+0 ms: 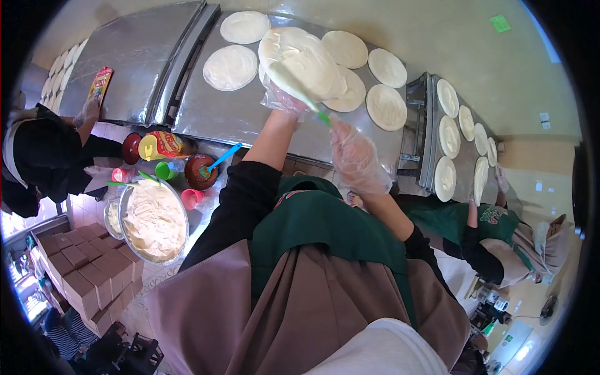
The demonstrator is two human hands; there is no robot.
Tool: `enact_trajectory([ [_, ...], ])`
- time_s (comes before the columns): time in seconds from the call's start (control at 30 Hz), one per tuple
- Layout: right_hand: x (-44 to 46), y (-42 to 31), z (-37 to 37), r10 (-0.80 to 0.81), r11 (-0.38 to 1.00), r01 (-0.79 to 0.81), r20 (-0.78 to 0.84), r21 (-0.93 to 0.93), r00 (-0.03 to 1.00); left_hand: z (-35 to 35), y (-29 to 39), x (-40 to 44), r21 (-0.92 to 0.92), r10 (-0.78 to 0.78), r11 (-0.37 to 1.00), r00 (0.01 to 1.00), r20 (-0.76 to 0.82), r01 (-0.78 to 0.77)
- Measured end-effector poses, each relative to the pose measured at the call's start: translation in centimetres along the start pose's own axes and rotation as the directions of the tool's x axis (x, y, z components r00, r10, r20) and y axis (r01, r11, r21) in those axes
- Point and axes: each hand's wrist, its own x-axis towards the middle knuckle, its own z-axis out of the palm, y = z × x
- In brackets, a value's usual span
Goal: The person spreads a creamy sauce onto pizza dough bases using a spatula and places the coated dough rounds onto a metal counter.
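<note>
My left hand (282, 100), in a clear plastic glove, is closed on the near edge of a round flat dough base (300, 53), raised above the metal table. White cream lies in thick streaks on that base. Gloved too, my right hand (356, 153) grips the green handle of a spatula (322, 117), whose cream-covered blade reaches over the base. Several coated rounds, one at the back left (245, 27) and one at the right (386, 107), lie on the table around the raised one.
Left of me are a large bowl of cream (153, 222), a brown bowl (201, 172) with a blue brush, cups and a yellow container (164, 145). A co-worker (56, 150) stands left, another (494, 231) right by more rounds. Stacked boxes (94, 269) stand lower left.
</note>
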Motion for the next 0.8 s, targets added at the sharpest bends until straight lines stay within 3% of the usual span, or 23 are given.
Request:
enact_trajectory([
  [0.13,0.4,-0.4,-0.6,-0.065,0.987,0.064,0.007,0.15,0.998,-0.7,-0.4,-0.3,-0.02,-0.066,0.998,0.998,-0.008,0.066],
  [0.23,2.0,2.3,-0.9,0.067,0.993,-0.063,-0.038,0.098,0.997,-0.6,0.2,-0.7,-0.101,-0.006,0.995,0.993,0.118,0.018],
  [0.3,3.4,3.1,-1.6,0.333,0.942,-0.329,0.062,-0.061,0.941,0.0,0.3,-0.8,-0.162,-0.053,0.983,0.985,0.164,0.08],
  [0.37,2.2,3.8,0.5,0.268,0.962,-0.266,0.045,-0.059,0.962,0.5,0.1,-0.6,-0.22,-0.097,0.965,0.971,0.217,0.145],
  [0.43,1.6,3.0,1.5,0.203,0.978,-0.201,0.035,-0.057,0.978,-0.1,-0.8,-0.7,-0.573,-0.029,0.749,0.881,0.472,0.332],
  [0.47,1.2,1.9,1.7,0.122,0.992,-0.119,0.048,-0.05,0.991,-0.8,-0.9,-0.7,-0.575,-0.027,0.749,0.882,0.47,0.329],
  [0.53,0.7,0.3,1.1,0.044,0.998,-0.041,0.055,-0.043,0.998,-2.1,-0.8,-0.4,-0.203,-0.058,0.971,0.946,0.32,0.128],
  [0.57,0.9,-0.5,0.4,0.003,1.0,-0.005,0.069,0.031,0.998,-2.1,-1.1,-0.3,0.028,-0.077,0.997,0.997,0.029,0.076],
  [0.63,1.4,-0.9,-0.1,-0.04,0.994,0.031,0.08,0.106,0.996,-1.2,-0.9,-0.8,-0.004,-0.072,0.997,0.996,0.046,0.072],
  [0.7,2.3,0.0,-0.4,-0.035,0.992,0.038,-0.034,0.116,0.999,-0.4,-0.4,-1.1,-0.039,-0.06,0.997,0.996,0.062,0.063],
  [0.73,3.1,0.6,-1.0,-0.037,0.992,0.041,-0.033,0.117,0.999,-0.1,-0.2,-1.1,0.12,-0.017,0.993,0.995,0.094,0.006],
  [0.77,4.0,1.5,-1.7,0.118,0.988,-0.12,0.024,0.096,0.993,0.1,0.0,-1.2,0.273,0.019,0.96,0.991,0.133,-0.055],
  [0.8,4.8,2.4,-2.1,0.272,0.959,-0.277,0.074,0.066,0.96,0.2,0.2,-1.3,0.272,0.021,0.961,0.991,0.135,-0.057],
])
